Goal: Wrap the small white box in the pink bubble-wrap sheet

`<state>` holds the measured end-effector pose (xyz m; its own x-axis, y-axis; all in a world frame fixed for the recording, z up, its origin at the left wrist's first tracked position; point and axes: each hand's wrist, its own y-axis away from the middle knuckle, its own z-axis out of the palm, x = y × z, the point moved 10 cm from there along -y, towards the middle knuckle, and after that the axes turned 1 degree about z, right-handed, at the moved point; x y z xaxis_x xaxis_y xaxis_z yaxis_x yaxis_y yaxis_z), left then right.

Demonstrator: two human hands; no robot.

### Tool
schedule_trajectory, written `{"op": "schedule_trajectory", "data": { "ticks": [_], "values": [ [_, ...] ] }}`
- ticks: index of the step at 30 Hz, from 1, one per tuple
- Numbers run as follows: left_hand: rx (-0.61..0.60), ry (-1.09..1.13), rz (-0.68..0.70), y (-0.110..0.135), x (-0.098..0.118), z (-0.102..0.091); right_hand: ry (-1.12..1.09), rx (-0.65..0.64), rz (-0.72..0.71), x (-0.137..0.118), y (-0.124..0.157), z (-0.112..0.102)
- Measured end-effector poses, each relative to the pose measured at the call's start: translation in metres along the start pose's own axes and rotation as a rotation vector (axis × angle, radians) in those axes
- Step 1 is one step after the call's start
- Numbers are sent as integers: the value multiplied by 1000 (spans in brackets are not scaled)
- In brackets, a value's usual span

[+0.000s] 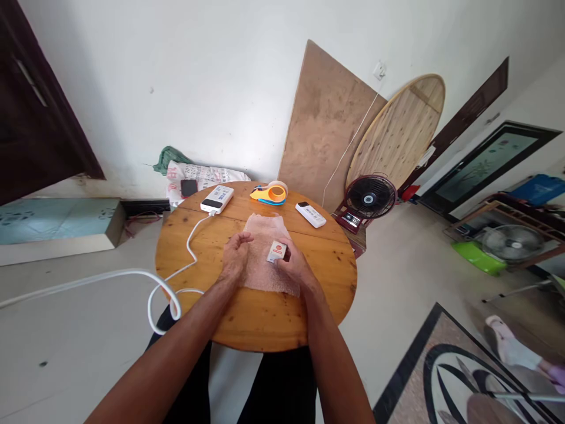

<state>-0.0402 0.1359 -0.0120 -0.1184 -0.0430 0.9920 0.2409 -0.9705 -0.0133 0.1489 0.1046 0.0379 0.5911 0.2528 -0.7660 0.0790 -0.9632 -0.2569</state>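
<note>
A small white box with red print (pixel 276 251) is in my right hand (pixel 296 264), gripped between thumb and fingers over the bubble wrap. The sheet of pinkish, see-through bubble wrap (pixel 269 278) lies flat on the round wooden table (pixel 256 323). At the sheet's left edge rests my left hand (pixel 236 254), its fingers curled inward; what they hold, if anything, is hidden. Beyond the sheet stands an orange and blue tape dispenser (pixel 270 193) with a roll of clear tape.
A white power bank (pixel 217 199) with a white cable (pixel 190 247) sits at the table's back left. Another white device (pixel 311 214) lies at the back right. A black fan (pixel 371 197) stands beyond the table, near leaning boards (pixel 326 112). Another person's foot (pixel 501 333) shows at right.
</note>
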Motion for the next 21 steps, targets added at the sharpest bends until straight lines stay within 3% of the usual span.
{"op": "schedule_trajectory", "data": {
  "ticks": [11, 21],
  "values": [
    [-18, -61, 43, 3, 7, 2, 2, -80, -91, -14, 1, 12],
    [-30, -102, 68, 3, 10, 3, -87, -156, -57, -10, 1, 16]
  ]
}}
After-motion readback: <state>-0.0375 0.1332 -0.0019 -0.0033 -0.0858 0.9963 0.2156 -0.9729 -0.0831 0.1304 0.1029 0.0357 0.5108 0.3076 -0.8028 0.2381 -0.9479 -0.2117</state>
